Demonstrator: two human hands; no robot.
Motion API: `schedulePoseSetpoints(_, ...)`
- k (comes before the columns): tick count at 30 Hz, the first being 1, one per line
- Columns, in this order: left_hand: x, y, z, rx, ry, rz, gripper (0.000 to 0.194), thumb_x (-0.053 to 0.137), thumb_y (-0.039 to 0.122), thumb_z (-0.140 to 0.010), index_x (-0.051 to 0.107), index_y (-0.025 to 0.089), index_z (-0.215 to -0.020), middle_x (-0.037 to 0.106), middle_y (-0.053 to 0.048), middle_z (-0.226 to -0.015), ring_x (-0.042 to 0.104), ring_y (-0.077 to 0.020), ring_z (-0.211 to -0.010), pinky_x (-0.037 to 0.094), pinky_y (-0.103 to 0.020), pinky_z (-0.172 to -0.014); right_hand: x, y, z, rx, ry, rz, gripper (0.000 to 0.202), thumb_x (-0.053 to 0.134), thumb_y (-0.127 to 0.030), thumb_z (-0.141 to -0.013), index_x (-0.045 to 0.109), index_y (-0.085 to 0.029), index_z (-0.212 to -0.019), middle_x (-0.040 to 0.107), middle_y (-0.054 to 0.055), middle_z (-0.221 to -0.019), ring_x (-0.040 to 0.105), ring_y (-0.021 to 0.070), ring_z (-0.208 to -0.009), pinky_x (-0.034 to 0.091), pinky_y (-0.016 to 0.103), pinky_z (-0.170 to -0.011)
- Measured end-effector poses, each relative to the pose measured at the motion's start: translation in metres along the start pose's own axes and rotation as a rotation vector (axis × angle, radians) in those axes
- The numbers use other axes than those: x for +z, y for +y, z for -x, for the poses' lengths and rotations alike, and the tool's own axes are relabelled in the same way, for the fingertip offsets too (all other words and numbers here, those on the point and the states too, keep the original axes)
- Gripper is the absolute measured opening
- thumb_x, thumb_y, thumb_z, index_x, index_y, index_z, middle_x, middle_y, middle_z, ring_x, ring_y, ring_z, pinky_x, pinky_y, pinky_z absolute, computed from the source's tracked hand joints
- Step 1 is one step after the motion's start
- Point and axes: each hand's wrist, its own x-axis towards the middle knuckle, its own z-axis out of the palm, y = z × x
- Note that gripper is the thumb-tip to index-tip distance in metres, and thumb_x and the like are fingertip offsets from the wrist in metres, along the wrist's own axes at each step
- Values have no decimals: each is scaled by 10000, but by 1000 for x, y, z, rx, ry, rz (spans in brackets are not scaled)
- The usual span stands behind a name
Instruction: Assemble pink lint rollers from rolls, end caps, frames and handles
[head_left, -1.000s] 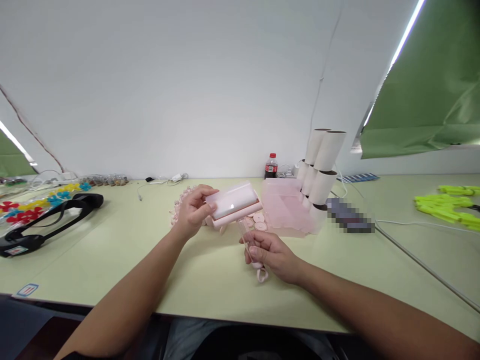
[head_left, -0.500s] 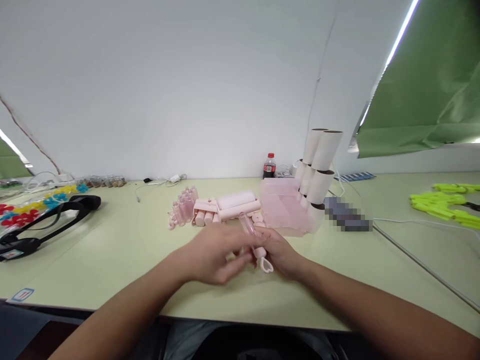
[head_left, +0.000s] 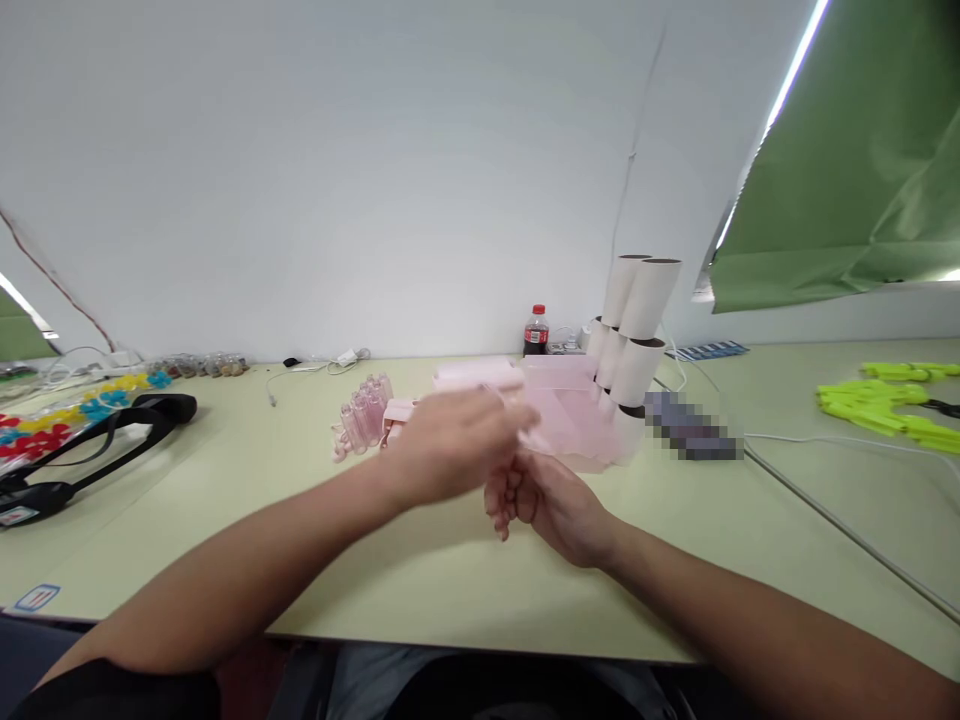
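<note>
My left hand [head_left: 457, 440] is smeared by motion and reaches across just above my right hand, over the pink parts. My right hand [head_left: 559, 505] has its fingers curled, palm turned inward, with its fingertips close beneath the left. A pale pink tube [head_left: 534, 438] shows only in part and blurred between the two hands, at the right thumb and forefinger; the rest of it is covered. Left of the hands stand several clear pink tubes [head_left: 367, 415]. A pink holder [head_left: 397, 412] is half hidden by my left hand, and a pink roll [head_left: 472, 373] lies behind it.
A translucent pink box [head_left: 570, 420] sits right of the hands, beside stacked white cardboard tubes [head_left: 637, 375]. A cola bottle [head_left: 535, 332] stands by the wall. Black straps [head_left: 161, 410] and colourful flower pieces [head_left: 45, 438] are left; bright yellow-green parts [head_left: 862, 405] and a cable [head_left: 832, 520] are right.
My left hand has moved up and forward over the tube. The heart-shaped loop and cap, seen below the hands before, no longer show. My right hand's fingers are now more curled.
</note>
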Motion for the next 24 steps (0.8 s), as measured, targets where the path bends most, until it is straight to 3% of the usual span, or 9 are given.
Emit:
schedulePoseSetpoints(3, -6, -47, -30, -323, 73, 36, 120, 581, 258, -919, 647, 203, -1003, 654, -13, -852, 589, -122, -750, 477, -238, -664, -4, 7, 0, 62, -50, 105, 422, 617, -554, -887, 621, -149, -1007, 692, 62, -803, 630, 139, -640, 501, 279, -595)
schedulePoseSetpoints(6, -2, -105, -53, -574, 64, 69, 124, 590, 239, -877, 657, 184, -965, 660, -50, -1043, 584, -142, -813, 503, -296, -759, -3, 12, 1, 114, -95, 198, 434, 664, -542, -858, 611, -136, -1002, 677, 49, -792, 609, 118, -635, 491, 277, -622)
schedulePoseSetpoints(8, 9, -141, -58, -697, 8, 139, 131, 577, 248, -866, 653, 176, -945, 656, -57, -1135, 573, -135, -781, 506, -311, -767, -2, 13, 2, 141, -122, 241, 442, 678, -537, -848, 606, -135, -1018, 670, 46, -800, 594, 112, -646, 483, 279, -640)
schedulePoseSetpoints(11, 34, -183, -53, -848, -22, 164, 184, 572, 223, -842, 632, 174, -1010, 670, -66, -1090, 585, -154, -801, 499, -312, -780, 1, 12, 3, 177, -143, 282, 459, 693, -536, -832, 602, -140, -1045, 656, 38, -809, 572, 109, -663, 467, 278, -655)
schedulePoseSetpoints(15, 67, -218, -40, -1017, -99, 7, 414, 572, 160, -812, 541, 232, -1218, 665, -63, -1071, 613, -192, -919, 488, -325, -826, 6, 9, 4, 221, -144, 305, 479, 712, -542, -807, 605, -139, -1043, 635, 28, -807, 556, 111, -688, 456, 285, -690)
schedulePoseSetpoints(18, 83, -237, -35, -1087, -169, -78, 449, 577, 136, -797, 533, 236, -1232, 664, -90, -1111, 615, -233, -986, 480, -368, -864, 8, 10, 3, 239, -140, 301, 473, 722, -529, -802, 612, -137, -1043, 613, 16, -795, 542, 110, -703, 437, 280, -701)
schedulePoseSetpoints(24, 91, -275, -22, -1182, -322, -297, 469, 584, 142, -797, 541, 229, -1256, 626, -122, -1238, 591, -291, -1108, 480, -395, -917, 7, 15, 5, 225, -143, 369, 383, 699, -435, -848, 634, -136, -1079, 563, -5, -767, 484, 100, -672, 402, 261, -650)
